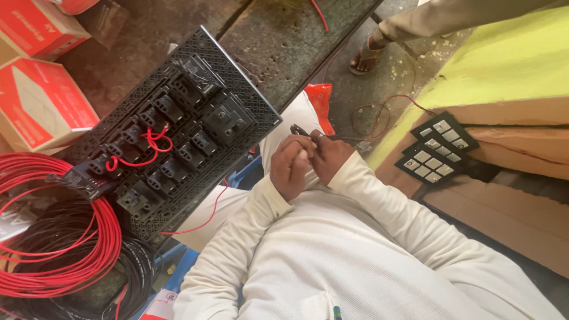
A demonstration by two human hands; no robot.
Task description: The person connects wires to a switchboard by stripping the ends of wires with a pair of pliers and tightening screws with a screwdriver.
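My left hand [289, 165] and my right hand [329, 155] meet close together over my lap, both in white sleeves. The left hand is curled around small dark pliers [296, 129], whose jaws stick out above the fingers. The right hand pinches a thin red wire [363, 137] that trails off to the right across the floor. A black switch panel [178, 133] lies just left of my hands, back side up. It shows several black modules joined by short red wire loops.
A red wire coil [50, 237] and a black cable coil [127, 275] lie at lower left. Red-and-white cartons [41, 104] stand at upper left. Two black switch plates [435, 149] rest on cardboard at right. Another person's sandalled foot [367, 54] is at the top.
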